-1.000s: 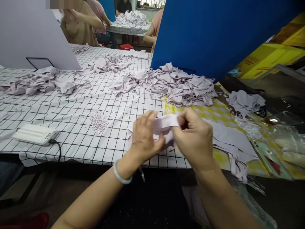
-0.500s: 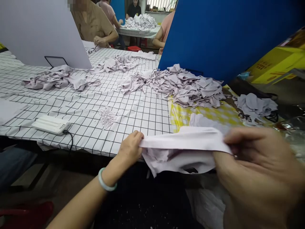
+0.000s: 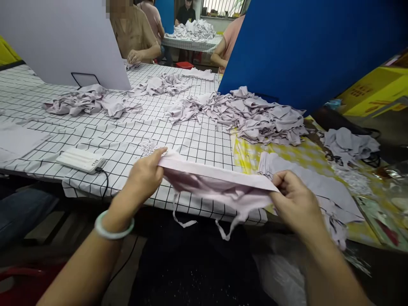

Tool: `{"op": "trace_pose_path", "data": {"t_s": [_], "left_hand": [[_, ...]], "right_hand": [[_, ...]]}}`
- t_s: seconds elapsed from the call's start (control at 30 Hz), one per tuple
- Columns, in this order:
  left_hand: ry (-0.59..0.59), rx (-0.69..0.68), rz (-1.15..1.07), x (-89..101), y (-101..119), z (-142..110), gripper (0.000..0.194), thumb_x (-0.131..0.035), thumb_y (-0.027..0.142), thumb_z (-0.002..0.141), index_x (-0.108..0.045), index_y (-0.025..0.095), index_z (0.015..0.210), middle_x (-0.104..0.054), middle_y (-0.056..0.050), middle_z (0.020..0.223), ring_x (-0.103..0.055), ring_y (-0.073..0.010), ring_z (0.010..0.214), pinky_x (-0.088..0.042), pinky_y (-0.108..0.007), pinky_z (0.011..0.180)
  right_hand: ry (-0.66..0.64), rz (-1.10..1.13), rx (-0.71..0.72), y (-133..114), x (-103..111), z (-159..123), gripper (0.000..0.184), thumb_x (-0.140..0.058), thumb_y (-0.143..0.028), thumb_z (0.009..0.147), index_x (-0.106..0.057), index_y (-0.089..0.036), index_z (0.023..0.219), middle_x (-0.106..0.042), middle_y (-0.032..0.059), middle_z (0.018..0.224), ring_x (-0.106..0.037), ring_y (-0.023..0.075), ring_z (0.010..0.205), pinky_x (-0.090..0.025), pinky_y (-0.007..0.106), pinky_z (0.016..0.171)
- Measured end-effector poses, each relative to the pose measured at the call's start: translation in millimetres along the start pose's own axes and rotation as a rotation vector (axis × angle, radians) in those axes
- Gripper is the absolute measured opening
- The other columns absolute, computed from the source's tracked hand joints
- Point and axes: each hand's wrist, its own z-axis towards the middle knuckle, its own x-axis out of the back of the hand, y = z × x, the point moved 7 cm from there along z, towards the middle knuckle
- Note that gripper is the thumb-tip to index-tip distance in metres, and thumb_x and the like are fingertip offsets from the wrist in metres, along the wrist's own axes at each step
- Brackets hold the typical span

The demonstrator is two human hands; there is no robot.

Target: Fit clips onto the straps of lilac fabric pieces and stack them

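Observation:
A pale lilac strappy garment [image 3: 210, 169] is stretched between my two hands above the table's front edge. My left hand [image 3: 144, 175], with a pale green bangle on the wrist, pinches one end of its wide band. At the other end, my right hand [image 3: 293, 199] grips the band's corner with thumb and fingers. The band runs nearly straight, sloping down to the right. Below it the body sags in folds, and thin straps dangle over the table edge. To the right, beside my right hand, lies a stack of flat lilac pieces [image 3: 314, 185].
A white power bank [image 3: 81, 160] with a cable lies front left on the checked table [image 3: 111, 138]. Heaped garments [image 3: 255, 114] fill the middle right. White scraps [image 3: 149, 146] lie behind my left hand. Two boards, one white [image 3: 73, 38] and one blue [image 3: 296, 46], stand upright. Co-workers sit beyond.
My right hand has moved left and away from the camera. My left hand has shifted left and up. The garment now hangs with its straps showing below.

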Motion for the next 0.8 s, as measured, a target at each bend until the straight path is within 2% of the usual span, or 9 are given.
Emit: {"op": "trace_pose_path", "data": {"t_s": [0.1,0.2,0.3,0.37,0.43,0.53,0.6,0.7,0.8], "left_hand": [[-0.001,0.119,0.088,-42.9,-15.1,13.7,0.053,-0.045,0.008,0.081,-0.057,0.016,0.132,-0.075,-0.011,0.097,-0.069,-0.0259,0.086,-0.055,-0.036,0.074],[0.026,0.163,0.118,-63.9,-29.2,4.7,0.054,-0.046,0.01,0.081,-0.055,0.015,0.133,-0.074,-0.011,0.093,-0.07,-0.0276,0.084,-0.055,-0.037,0.075],[0.098,0.143,0.09,-61.4,-35.5,-10.2,0.058,-0.048,0.01,0.079,-0.05,0.014,0.136,-0.073,-0.01,0.095,-0.069,-0.0266,0.085,-0.055,-0.036,0.075],[0.117,0.112,0.068,-55.3,-34.4,-12.5,0.057,-0.049,0.009,0.075,-0.053,0.015,0.132,-0.071,-0.011,0.1,-0.068,-0.0266,0.09,-0.055,-0.036,0.078],[0.19,0.084,0.019,-44.2,-30.5,-6.8,0.055,-0.049,0.007,0.074,-0.056,0.014,0.127,-0.069,-0.011,0.101,-0.066,-0.0256,0.092,-0.055,-0.036,0.08],[0.359,0.067,-0.09,-28.1,-25.1,7.1,0.057,-0.047,0.005,0.075,-0.052,0.012,0.132,-0.067,-0.011,0.102,-0.063,-0.0244,0.092,-0.054,-0.037,0.082],[0.316,0.104,-0.175,-33.9,-26.4,15.7,0.058,-0.045,0.005,0.077,-0.052,0.011,0.134,-0.067,-0.011,0.098,-0.062,-0.0242,0.089,-0.054,-0.039,0.082],[0.135,0.263,-0.334,-58.0,-37.9,17.4,0.058,-0.043,0.009,0.079,-0.053,0.012,0.136,-0.066,-0.006,0.081,-0.062,-0.023,0.078,-0.053,-0.04,0.081],[0.07,0.383,-0.595,-72.2,-45.8,7.0,0.064,-0.044,0.014,0.081,-0.044,0.012,0.145,-0.068,-0.006,0.085,-0.064,-0.0226,0.082,-0.053,-0.04,0.084]], "right_hand": [[-0.041,-0.159,-0.04,19.9,-46.5,5.0,0.012,-0.056,-0.021,0.073,-0.044,-0.025,0.074,-0.051,-0.0034,0.062,-0.042,0.0159,0.054,-0.029,0.027,0.053],[-0.045,-0.293,0.016,35.4,-71.8,1.5,0.014,-0.053,-0.019,0.075,-0.04,-0.025,0.071,-0.049,-0.0011,0.063,-0.039,0.0173,0.056,-0.024,0.029,0.055],[0.065,-0.301,0.055,42.5,-67.6,-3.7,0.009,-0.05,-0.02,0.077,-0.042,-0.025,0.075,-0.052,0.0008,0.068,-0.043,0.0189,0.06,-0.027,0.03,0.058],[0.035,-0.287,0.061,43.0,-66.1,-1.6,0.008,-0.051,-0.023,0.076,-0.044,-0.025,0.075,-0.051,0.0006,0.067,-0.043,0.0192,0.06,-0.027,0.03,0.058],[-0.006,-0.228,0.038,41.5,-65.4,6.6,0.011,-0.053,-0.027,0.074,-0.043,-0.025,0.07,-0.049,-0.0009,0.062,-0.042,0.0184,0.057,-0.028,0.03,0.058],[0.184,-0.095,-0.036,40.0,-50.8,22.5,0.01,-0.05,-0.027,0.074,-0.041,-0.025,0.07,-0.046,-0.0025,0.061,-0.042,0.0169,0.057,-0.032,0.03,0.06],[0.227,-0.046,-0.094,43.9,-50.3,28.8,0.011,-0.052,-0.028,0.073,-0.042,-0.025,0.071,-0.047,-0.0029,0.062,-0.043,0.0167,0.057,-0.034,0.03,0.061],[0.068,-0.04,-0.162,53.5,-67.1,28.9,0.016,-0.057,-0.032,0.069,-0.043,-0.025,0.072,-0.05,-0.0025,0.062,-0.046,0.0175,0.056,-0.036,0.03,0.06],[0.014,-0.053,-0.176,57.5,-73.1,19.3,0.019,-0.058,-0.034,0.07,-0.047,-0.025,0.081,-0.057,-0.0002,0.069,-0.053,0.02,0.062,-0.039,0.031,0.063]]}}
